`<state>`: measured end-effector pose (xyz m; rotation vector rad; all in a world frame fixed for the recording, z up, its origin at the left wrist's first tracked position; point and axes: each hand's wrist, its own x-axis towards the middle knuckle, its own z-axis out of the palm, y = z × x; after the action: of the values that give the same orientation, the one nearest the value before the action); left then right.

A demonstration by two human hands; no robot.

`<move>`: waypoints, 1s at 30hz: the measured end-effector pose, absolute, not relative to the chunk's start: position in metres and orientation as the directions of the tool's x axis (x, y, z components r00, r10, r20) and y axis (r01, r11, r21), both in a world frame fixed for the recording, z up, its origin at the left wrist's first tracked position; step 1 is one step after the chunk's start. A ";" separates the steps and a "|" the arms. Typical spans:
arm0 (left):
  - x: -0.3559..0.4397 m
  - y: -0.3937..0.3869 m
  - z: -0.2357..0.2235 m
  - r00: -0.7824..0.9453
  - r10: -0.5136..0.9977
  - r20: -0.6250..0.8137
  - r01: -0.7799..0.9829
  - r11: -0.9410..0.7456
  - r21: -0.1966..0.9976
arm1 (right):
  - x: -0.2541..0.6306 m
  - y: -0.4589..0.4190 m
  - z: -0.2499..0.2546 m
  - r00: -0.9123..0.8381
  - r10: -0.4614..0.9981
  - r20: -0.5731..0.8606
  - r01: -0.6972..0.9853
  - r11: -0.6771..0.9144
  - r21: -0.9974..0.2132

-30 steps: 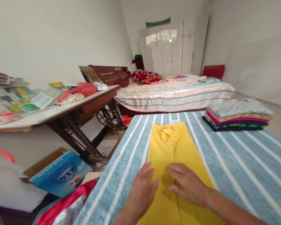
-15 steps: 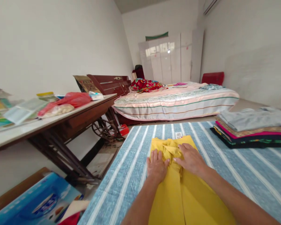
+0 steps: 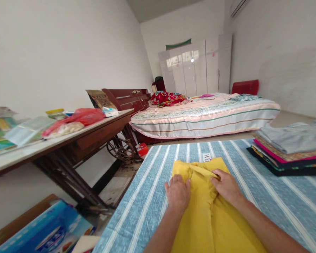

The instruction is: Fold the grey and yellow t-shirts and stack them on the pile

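Note:
A yellow shirt (image 3: pixel 200 211) lies lengthwise in front of me on a blue, white-striped cover (image 3: pixel 137 196), its sides folded in towards the middle. My left hand (image 3: pixel 177 193) rests on the shirt's upper left edge, fingers stretched forward and thumb to the right. Near the top right, my right hand (image 3: pixel 226 184) pinches a collar-like strip of the yellow fabric between thumb and fingers. Loose creases run down from that strip. The shirt's lower end runs out of view.
A stack of folded clothes (image 3: pixel 292 154) sits on the cover to the right, grey on top. On the left stands a sewing-machine table (image 3: pixel 100 128) bearing a red plastic bag (image 3: pixel 86 116). A blue box (image 3: pixel 50 228) is below it. Beyond is a bed (image 3: pixel 205 123).
My right hand has moved slightly right and closed on the collar-like strip, pulling it straighter. The bunched fabric at the top is flatter. My left hand stays at the left edge.

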<state>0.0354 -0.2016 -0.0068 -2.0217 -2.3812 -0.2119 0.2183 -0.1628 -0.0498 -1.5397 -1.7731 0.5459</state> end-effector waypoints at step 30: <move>0.012 -0.135 -0.025 -0.077 0.994 -0.079 0.995 0.081 0.050 | 0.203 -0.171 -0.043 -0.201 0.877 0.436 0.744 0.426 -0.515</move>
<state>0.0120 -0.1345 -0.0248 -2.1942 -2.3751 0.0263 0.2029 -0.1710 -0.0435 -1.3659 -1.9926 0.2473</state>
